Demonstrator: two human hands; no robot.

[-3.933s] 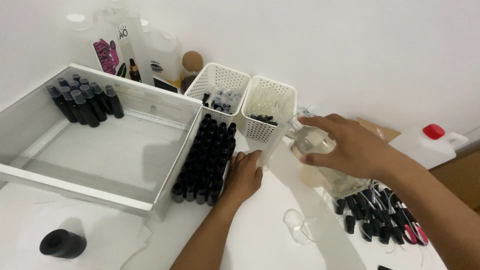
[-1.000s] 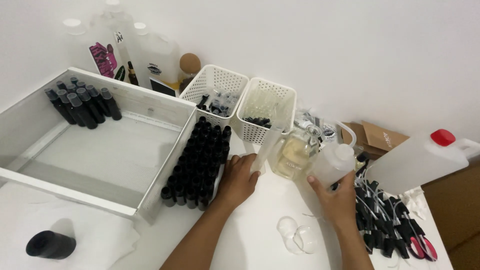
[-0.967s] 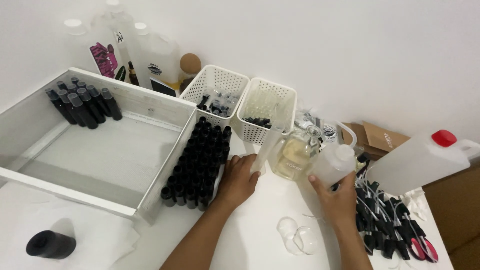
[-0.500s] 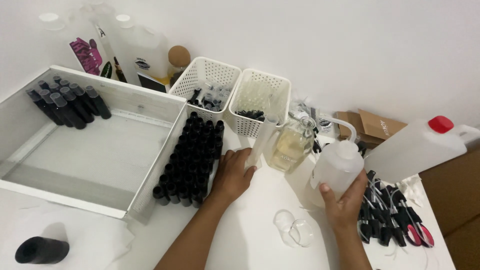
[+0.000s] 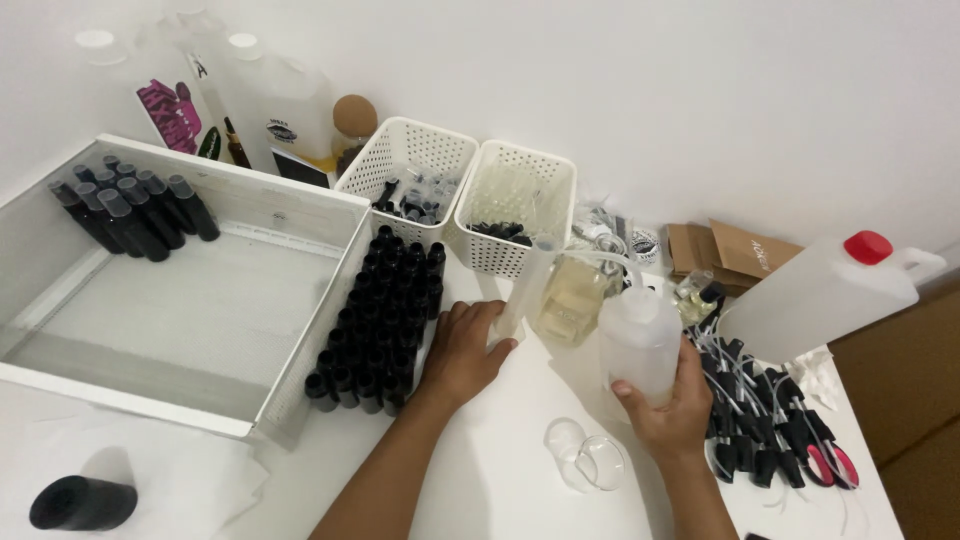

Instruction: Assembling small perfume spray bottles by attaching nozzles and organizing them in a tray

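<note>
A: Right hand (image 5: 672, 408) wrapped round the squeeze bottle (image 5: 638, 338), spout over the cylinder (image 5: 527, 292).
B: Left hand (image 5: 465, 348) pinches the cylinder base on the tabletop (image 5: 480, 480) (keep it upright; squeeze gently).

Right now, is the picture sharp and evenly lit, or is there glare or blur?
Head view: bright, soft, even light; faint shadows beside the right hand and squeeze bottle; the white table and wall look washed out; the tray edges bow slightly from the wide lens; no real blur.
</note>
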